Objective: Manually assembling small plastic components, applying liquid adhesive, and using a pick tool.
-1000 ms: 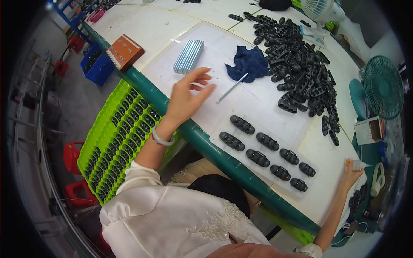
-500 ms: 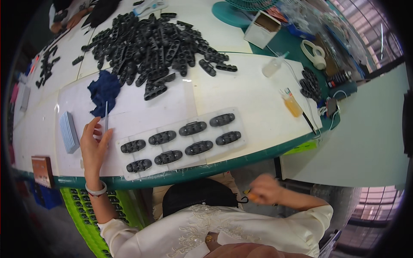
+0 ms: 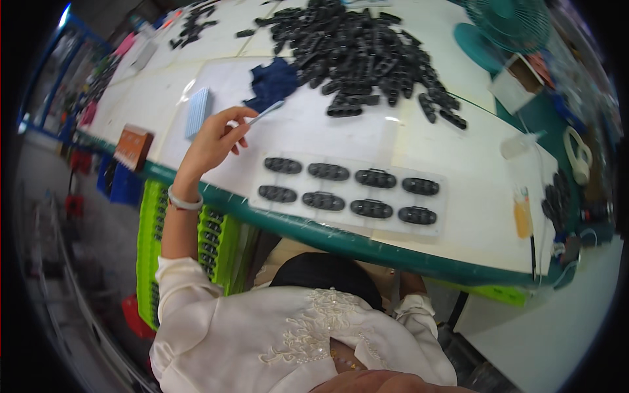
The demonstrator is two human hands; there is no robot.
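My left hand (image 3: 223,139) is raised over the table's left part, thumb and fingers pinched on a thin pale stick (image 3: 267,112). The stick's far end points toward a crumpled dark blue cloth (image 3: 274,84). To the right of the hand lies a clear flat tray (image 3: 341,226) bearing two rows of black oval ribbed parts (image 3: 375,178). Left of the hand rests a blue-and-white striped block (image 3: 198,112). At the table's front edge, part of my right forearm (image 3: 411,284) shows beside the sleeve; the right hand itself is hidden.
A big heap of black parts (image 3: 354,52) covers the table's far middle. To the right stand a green fan (image 3: 508,23), an open white box (image 3: 516,85), a clear bottle (image 3: 517,145) and an orange-filled tube (image 3: 522,216). A brown box (image 3: 133,147) sits at the left edge, above green trays (image 3: 149,262).
The view has swung left. My left hand has lifted the stick and tilted it to the right. My right hand, seen before with something orange, has gone out of sight.
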